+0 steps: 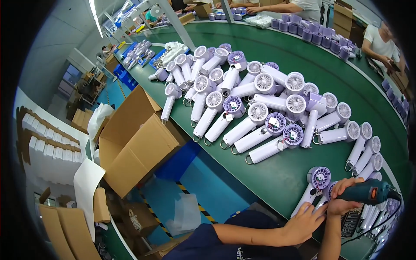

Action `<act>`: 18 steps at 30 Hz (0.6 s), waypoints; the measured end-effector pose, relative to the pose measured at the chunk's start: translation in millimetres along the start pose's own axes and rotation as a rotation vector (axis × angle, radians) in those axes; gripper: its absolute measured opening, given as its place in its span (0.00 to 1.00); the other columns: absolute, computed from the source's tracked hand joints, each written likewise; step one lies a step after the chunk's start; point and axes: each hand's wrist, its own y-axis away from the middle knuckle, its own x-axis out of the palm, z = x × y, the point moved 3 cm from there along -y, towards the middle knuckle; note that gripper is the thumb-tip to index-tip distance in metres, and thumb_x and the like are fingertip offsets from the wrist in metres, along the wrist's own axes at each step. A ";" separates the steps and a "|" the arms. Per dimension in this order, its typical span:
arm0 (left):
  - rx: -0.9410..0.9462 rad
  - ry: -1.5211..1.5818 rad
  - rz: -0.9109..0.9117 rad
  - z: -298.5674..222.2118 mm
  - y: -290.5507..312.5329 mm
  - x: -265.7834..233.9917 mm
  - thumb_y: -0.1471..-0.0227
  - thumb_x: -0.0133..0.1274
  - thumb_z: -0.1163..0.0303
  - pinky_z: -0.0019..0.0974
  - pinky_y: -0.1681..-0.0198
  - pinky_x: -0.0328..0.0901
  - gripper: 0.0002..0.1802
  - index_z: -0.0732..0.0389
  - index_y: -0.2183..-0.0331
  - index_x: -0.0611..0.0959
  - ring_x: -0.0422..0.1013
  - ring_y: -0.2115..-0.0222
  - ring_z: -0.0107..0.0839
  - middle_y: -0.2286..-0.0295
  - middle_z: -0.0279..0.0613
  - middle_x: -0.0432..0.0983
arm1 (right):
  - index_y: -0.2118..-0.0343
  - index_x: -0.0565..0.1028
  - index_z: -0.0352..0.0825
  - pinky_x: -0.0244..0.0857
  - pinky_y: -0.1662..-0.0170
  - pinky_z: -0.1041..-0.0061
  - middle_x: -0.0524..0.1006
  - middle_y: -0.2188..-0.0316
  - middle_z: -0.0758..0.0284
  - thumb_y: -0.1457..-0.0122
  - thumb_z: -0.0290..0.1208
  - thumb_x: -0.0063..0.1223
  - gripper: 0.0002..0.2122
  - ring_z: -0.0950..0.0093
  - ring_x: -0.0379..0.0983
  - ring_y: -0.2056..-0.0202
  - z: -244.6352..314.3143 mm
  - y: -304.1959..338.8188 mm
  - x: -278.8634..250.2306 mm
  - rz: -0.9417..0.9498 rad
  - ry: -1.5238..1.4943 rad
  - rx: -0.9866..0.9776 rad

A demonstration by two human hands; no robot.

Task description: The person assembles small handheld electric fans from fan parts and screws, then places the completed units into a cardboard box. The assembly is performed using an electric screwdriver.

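Observation:
My right hand is wrapped round a dark teal electric screwdriver with an orange switch and a cable. The screwdriver's tip is hidden behind my fingers. Beneath it lies a handheld fan with a purple head and white handle, partly covered by my hands. My left hand grips that fan's handle, fingers pointing toward the screwdriver. Just left of it lies another handheld fan, its purple head uncovered and its inner wires showing.
White and purple handheld fans pile up along the green table. An open cardboard box stands at the left. Finished-looking fans line the right side. Purple parts and co-workers are across the table.

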 end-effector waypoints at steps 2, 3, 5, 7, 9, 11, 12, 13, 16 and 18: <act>0.002 -0.009 -0.022 -3.4 1.9 -1.6 0.64 0.58 0.66 0.45 0.49 0.54 0.33 0.66 0.52 0.74 0.63 0.59 0.42 0.44 0.52 0.59 | 0.56 0.59 0.35 0.51 0.86 0.86 0.60 0.82 0.72 0.53 0.74 0.42 0.40 0.84 0.55 0.87 -0.7 2.9 -1.8 0.014 -0.015 0.027; 0.001 -0.006 -0.038 -5.9 3.5 -1.7 0.64 0.58 0.67 0.45 0.49 0.54 0.33 0.66 0.52 0.74 0.63 0.59 0.42 0.45 0.52 0.59 | 0.53 0.58 0.35 0.51 0.86 0.86 0.60 0.82 0.72 0.51 0.73 0.41 0.40 0.83 0.55 0.87 -1.8 3.3 -5.8 0.042 -0.042 0.022; 0.016 0.008 -0.032 -5.4 4.3 1.1 0.65 0.58 0.67 0.45 0.50 0.55 0.33 0.66 0.53 0.74 0.63 0.59 0.43 0.45 0.53 0.59 | 0.53 0.58 0.34 0.52 0.86 0.85 0.61 0.82 0.71 0.54 0.75 0.42 0.42 0.82 0.56 0.87 6.0 7.0 -3.1 -0.023 -0.009 0.034; 0.052 0.056 0.002 -7.9 4.3 -1.6 0.65 0.58 0.67 0.45 0.51 0.55 0.32 0.66 0.54 0.75 0.64 0.59 0.43 0.45 0.54 0.59 | 0.51 0.57 0.34 0.53 0.86 0.85 0.62 0.82 0.71 0.54 0.75 0.43 0.43 0.81 0.57 0.87 22.3 7.7 -12.0 -0.148 0.007 -0.044; 0.055 -0.001 0.130 -11.3 -4.4 -7.5 0.65 0.58 0.69 0.49 0.51 0.57 0.31 0.68 0.54 0.74 0.66 0.61 0.50 0.49 0.57 0.63 | 0.50 0.57 0.36 0.53 0.86 0.84 0.62 0.83 0.71 0.52 0.72 0.46 0.42 0.80 0.57 0.88 54.3 -2.8 -19.5 -0.169 -0.111 -0.154; 0.060 -0.022 0.027 -4.2 -7.4 -1.3 0.61 0.52 0.72 0.50 0.61 0.59 0.25 0.69 0.56 0.75 0.67 0.68 0.49 0.56 0.60 0.69 | 0.50 0.58 0.39 0.53 0.85 0.82 0.61 0.83 0.72 0.51 0.71 0.46 0.39 0.81 0.56 0.88 89.4 -8.6 -22.3 -0.159 -0.106 -0.242; 0.061 -0.024 -0.013 -0.7 -10.6 -10.9 0.61 0.52 0.72 0.52 0.61 0.59 0.26 0.69 0.55 0.74 0.67 0.68 0.48 0.57 0.59 0.69 | 0.50 0.60 0.39 0.51 0.87 0.81 0.61 0.83 0.73 0.50 0.71 0.45 0.38 0.81 0.54 0.89 96.2 -11.6 -14.8 -0.158 -0.215 -0.251; -0.111 -0.057 0.106 5.8 -17.0 -13.4 0.61 0.52 0.71 0.52 0.60 0.59 0.27 0.67 0.54 0.72 0.68 0.68 0.47 0.53 0.56 0.68 | 0.51 0.62 0.39 0.50 0.87 0.79 0.60 0.84 0.73 0.49 0.70 0.44 0.37 0.81 0.52 0.89 96.8 -11.3 -11.5 -0.145 -0.411 -0.189; -0.111 -0.163 0.097 5.7 -21.7 -25.1 0.54 0.58 0.59 0.57 0.47 0.50 0.31 0.51 0.47 0.72 0.61 0.48 0.47 0.42 0.46 0.61 | 0.46 0.59 0.43 0.57 0.86 0.76 0.64 0.83 0.69 0.54 0.78 0.33 0.43 0.76 0.58 0.88 95.4 0.6 -42.8 -0.070 -0.268 -0.288; -0.015 -0.120 0.049 4.7 -23.4 -18.7 0.56 0.60 0.63 0.53 0.46 0.49 0.29 0.55 0.49 0.75 0.56 0.43 0.49 0.42 0.41 0.62 | 0.47 0.60 0.42 0.55 0.87 0.76 0.63 0.84 0.69 0.51 0.76 0.33 0.41 0.77 0.57 0.89 108.4 10.3 -73.7 -0.107 -0.115 -0.288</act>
